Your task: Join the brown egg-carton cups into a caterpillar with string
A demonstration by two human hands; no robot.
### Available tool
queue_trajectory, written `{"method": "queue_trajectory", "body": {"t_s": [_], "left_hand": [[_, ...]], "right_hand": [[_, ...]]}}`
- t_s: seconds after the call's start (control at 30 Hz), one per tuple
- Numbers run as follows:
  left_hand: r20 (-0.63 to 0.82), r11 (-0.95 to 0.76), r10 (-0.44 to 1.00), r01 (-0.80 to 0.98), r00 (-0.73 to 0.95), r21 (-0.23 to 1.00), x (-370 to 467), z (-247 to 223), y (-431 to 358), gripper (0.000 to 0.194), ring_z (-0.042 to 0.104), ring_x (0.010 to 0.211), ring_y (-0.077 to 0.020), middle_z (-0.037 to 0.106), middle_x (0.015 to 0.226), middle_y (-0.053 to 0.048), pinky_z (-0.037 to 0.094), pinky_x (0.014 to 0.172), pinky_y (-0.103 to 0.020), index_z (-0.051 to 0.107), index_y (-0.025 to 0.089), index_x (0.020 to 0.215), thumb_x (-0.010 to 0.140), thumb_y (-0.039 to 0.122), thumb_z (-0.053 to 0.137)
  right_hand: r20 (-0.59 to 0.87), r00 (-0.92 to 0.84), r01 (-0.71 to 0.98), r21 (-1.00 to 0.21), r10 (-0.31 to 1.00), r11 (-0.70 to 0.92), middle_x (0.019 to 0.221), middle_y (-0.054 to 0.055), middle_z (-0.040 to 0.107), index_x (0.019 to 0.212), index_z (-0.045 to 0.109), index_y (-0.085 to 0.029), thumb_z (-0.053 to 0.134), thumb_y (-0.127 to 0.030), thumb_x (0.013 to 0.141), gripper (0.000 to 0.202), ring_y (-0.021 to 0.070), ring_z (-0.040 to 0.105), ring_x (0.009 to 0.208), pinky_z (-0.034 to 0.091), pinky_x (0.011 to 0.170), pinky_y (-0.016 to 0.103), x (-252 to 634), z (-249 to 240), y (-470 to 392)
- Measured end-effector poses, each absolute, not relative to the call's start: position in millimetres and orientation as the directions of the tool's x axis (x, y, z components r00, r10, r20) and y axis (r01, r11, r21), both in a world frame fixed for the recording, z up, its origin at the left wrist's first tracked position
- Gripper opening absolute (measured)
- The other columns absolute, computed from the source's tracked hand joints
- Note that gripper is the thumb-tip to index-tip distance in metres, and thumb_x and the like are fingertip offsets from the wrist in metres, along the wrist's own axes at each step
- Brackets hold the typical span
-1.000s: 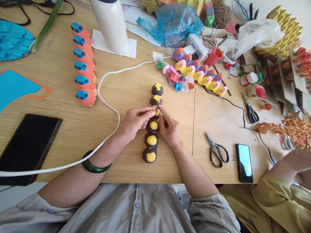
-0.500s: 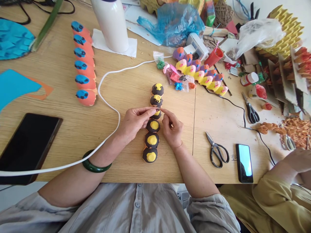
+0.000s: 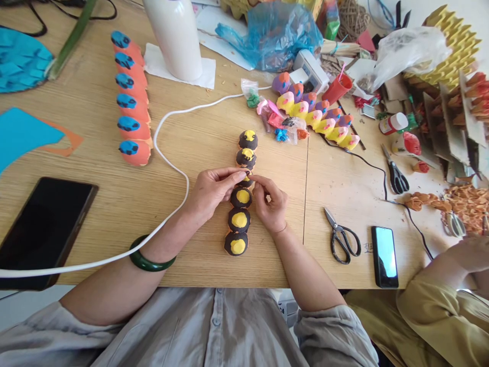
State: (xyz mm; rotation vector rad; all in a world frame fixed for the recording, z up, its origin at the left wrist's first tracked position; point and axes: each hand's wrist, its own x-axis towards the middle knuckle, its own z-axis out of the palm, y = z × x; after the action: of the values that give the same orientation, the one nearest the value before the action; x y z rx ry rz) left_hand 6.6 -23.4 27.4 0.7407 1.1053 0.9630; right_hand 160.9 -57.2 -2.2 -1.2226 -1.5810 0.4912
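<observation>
"Where are both hands' grips?"
"Left grip [image 3: 214, 193] and right grip [image 3: 272, 204] meet over the black-and-yellow row [image 3: 239, 220]."
"And beyond?"
"Open scissors [image 3: 336, 228] near a lit phone [image 3: 385, 255]."

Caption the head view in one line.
Left hand pinching a dark bit, right hand beside it, over a row of black-and-yellow domes; scissors to the right.

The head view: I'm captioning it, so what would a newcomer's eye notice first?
Probably the black-and-yellow row of six domes in the middle, where the left hand and right hand nearly meet over the third from the top. Then perhaps the orange row with blue patches farther left, and the blue plastic bag up top.
</observation>
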Motion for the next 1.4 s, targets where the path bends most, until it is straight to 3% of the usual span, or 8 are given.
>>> {"method": "queue_trajectory", "body": {"t_s": [0.23, 0.43, 0.73, 0.93, 1.1, 1.4], "left_hand": [[-0.385, 0.413, 0.910, -0.242, 0.154, 0.878, 6.0, 27.8, -23.9, 0.034, 0.029, 0.048, -0.0039, 0.040, 0.054, 0.007, 0.020, 0.044, -0.020, 0.084, 0.016, 0.088, 0.069, 0.044, 0.088], [-0.390, 0.415, 0.909, -0.226, 0.149, 0.881, 6.7, 28.7, -24.0, 0.037, 0.030, 0.048, -0.0044, 0.043, 0.054, 0.006, 0.021, 0.044, -0.021, 0.084, 0.016, 0.090, 0.068, 0.045, 0.088], [-0.352, 0.384, 0.916, -0.169, 0.194, 0.908, 5.7, 27.7, -24.6, 0.038, 0.032, 0.048, -0.0049, 0.043, 0.054, 0.005, 0.022, 0.044, -0.021, 0.083, 0.015, 0.084, 0.070, 0.050, 0.087], [-0.323, 0.346, 0.922, -0.081, 0.213, 0.935, 4.4, 27.8, -24.7, 0.038, 0.035, 0.050, -0.0064, 0.046, 0.055, 0.004, 0.026, 0.045, -0.021, 0.082, 0.015, 0.080, 0.071, 0.051, 0.086], [-0.302, 0.321, 0.936, -0.092, 0.179, 0.943, 3.5, 28.7, -25.0, 0.039, 0.033, 0.050, -0.0070, 0.041, 0.053, 0.005, 0.026, 0.045, -0.022, 0.082, 0.016, 0.081, 0.078, 0.055, 0.079], [-0.141, 0.137, 0.983, 0.040, 0.119, 0.990, 2.9, 27.7, -28.5, 0.031, 0.042, 0.058, -0.0098, 0.056, 0.061, 0.003, 0.036, 0.056, -0.023, 0.086, 0.020, 0.100, 0.083, 0.044, 0.078]], "right_hand": [[0.432, 0.103, 0.451, -0.823, 0.896, 0.345, 0.073, -0.002, 0.068, 0.105, 0.072, -0.021, 0.049, -0.021, 0.101, 0.024, 0.0071, 0.048, 0.051, 0.043, 0.051, 0.023, 160.7, -1.8, -56.0], [0.437, 0.140, 0.469, -0.820, 0.889, 0.329, 0.062, -0.007, 0.051, 0.116, 0.068, -0.023, 0.053, -0.028, 0.101, 0.022, 0.0089, 0.042, 0.050, 0.041, 0.050, 0.024, 159.7, -3.5, -54.7], [0.500, 0.057, 0.440, -0.789, 0.864, 0.428, 0.079, -0.002, 0.069, 0.120, 0.071, -0.024, 0.059, -0.024, 0.101, 0.023, 0.0084, 0.053, 0.055, 0.047, 0.051, 0.024, 160.4, -4.9, -53.5], [0.425, 0.077, 0.466, -0.815, 0.902, 0.345, 0.080, 0.000, 0.072, 0.110, 0.073, -0.024, 0.061, -0.030, 0.100, 0.017, 0.0094, 0.058, 0.059, 0.052, 0.056, 0.025, 161.4, -6.7, -53.6], [0.382, 0.151, 0.372, -0.876, 0.912, 0.305, 0.073, -0.003, 0.069, 0.101, 0.074, -0.022, 0.065, -0.032, 0.096, 0.014, 0.0079, 0.052, 0.054, 0.047, 0.051, 0.023, 159.7, -4.4, -52.6], [0.218, 0.190, 0.219, -0.960, 0.957, 0.175, 0.074, -0.001, 0.070, 0.096, 0.073, -0.023, 0.069, -0.043, 0.092, 0.021, 0.0110, 0.060, 0.062, 0.051, 0.057, 0.025, 160.7, -8.5, -47.4]]}}
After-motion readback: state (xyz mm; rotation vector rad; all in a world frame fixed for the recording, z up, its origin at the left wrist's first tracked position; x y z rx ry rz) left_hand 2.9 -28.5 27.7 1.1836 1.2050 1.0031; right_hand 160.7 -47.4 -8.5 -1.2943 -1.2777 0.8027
